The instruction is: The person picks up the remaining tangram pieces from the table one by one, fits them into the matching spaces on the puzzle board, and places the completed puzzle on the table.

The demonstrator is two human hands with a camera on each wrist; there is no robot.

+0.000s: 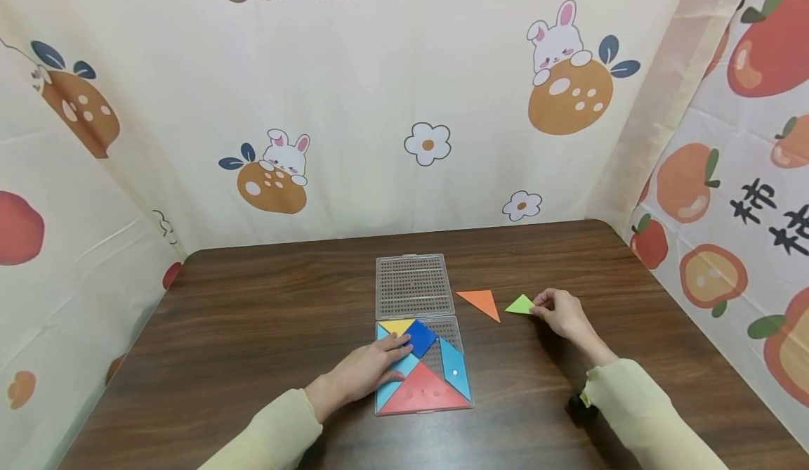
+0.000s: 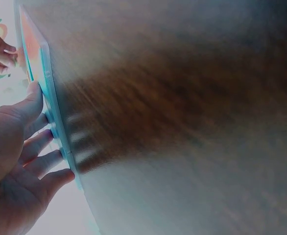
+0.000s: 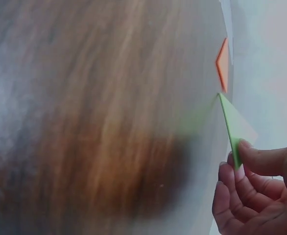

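Observation:
My right hand (image 1: 561, 314) pinches a small green triangle tangram piece (image 1: 520, 305) by one corner between thumb and fingers. In the right wrist view the green triangle (image 3: 231, 122) is tilted up, with one tip near the wood. My left hand (image 1: 363, 371) rests with spread fingers on the left side of a clear plastic case (image 1: 449, 327). Inside it lie a large red triangle (image 1: 425, 389), a light blue triangle (image 1: 405, 365) partly under the hand, a dark blue square (image 1: 421, 338), a yellow triangle (image 1: 395, 326) and a blue parallelogram (image 1: 452, 364).
An orange triangle (image 1: 485, 303) lies on the brown wooden table (image 1: 272, 315), between the case and my right hand. The case's gridded lid (image 1: 413, 287) is folded back flat behind the tray. Printed curtains (image 1: 379, 90) stand along the back and both sides.

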